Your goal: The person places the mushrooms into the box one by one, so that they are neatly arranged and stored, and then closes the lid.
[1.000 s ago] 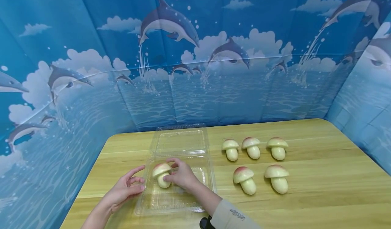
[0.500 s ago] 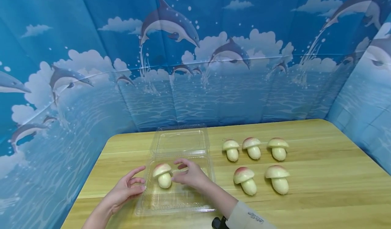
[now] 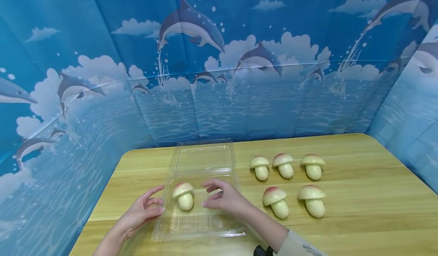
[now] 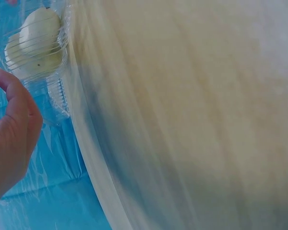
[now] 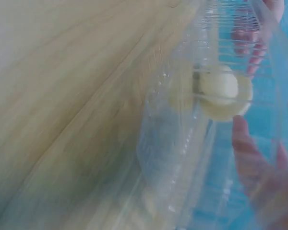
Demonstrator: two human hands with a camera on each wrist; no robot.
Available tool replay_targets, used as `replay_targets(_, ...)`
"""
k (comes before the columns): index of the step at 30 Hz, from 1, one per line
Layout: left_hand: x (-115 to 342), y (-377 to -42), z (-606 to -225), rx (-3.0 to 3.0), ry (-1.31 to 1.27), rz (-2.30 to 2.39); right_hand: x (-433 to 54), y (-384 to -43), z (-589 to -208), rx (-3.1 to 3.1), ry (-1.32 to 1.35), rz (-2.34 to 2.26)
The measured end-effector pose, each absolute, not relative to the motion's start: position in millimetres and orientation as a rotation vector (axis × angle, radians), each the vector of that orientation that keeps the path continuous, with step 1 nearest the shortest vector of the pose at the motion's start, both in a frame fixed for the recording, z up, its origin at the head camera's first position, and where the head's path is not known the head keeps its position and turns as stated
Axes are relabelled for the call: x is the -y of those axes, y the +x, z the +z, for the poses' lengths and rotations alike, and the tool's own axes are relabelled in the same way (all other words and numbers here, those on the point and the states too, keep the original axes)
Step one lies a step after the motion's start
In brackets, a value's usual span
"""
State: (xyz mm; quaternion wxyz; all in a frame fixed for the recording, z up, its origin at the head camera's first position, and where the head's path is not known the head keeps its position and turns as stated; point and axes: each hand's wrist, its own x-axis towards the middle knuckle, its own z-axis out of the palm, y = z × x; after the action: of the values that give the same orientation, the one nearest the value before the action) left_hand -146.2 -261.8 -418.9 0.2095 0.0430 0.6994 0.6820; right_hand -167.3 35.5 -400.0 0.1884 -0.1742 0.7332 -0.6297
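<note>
A clear plastic clamshell box (image 3: 200, 231) lies on the table with its lid folded back. Inside its left part rests one toy mushroom (image 3: 185, 201), pale yellow with a reddish top. My right hand (image 3: 227, 199) is over the box, right of that mushroom, fingers spread and holding nothing. At the box's left edge, my left hand (image 3: 142, 212) has its fingertips right by the rim, fingers relaxed and thumb apart. Through the box wall, the right wrist view shows the mushroom (image 5: 221, 88) near my right fingers (image 5: 241, 132).
Several more toy mushrooms stand in two rows right of the box, three behind, such as the middle one (image 3: 284, 166), and two in front, including the right one (image 3: 313, 203). A blue dolphin-print curtain (image 3: 219, 96) surrounds the wooden table (image 3: 369, 195) at back and sides.
My right hand has let go of the mushroom in the box and drawn back to the right. The left hand has stayed at the box's left edge.
</note>
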Motion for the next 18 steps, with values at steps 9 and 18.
replay_targets(9, 262, -146, -420, -1.934, 0.127, 1.899, -60, -159, -396, -2.03, -0.483, -1.772)
replay_targets(18, 262, -147, -420, -1.932, 0.129, 1.902, -83, -150, -392, -2.04, -0.489, -1.814)
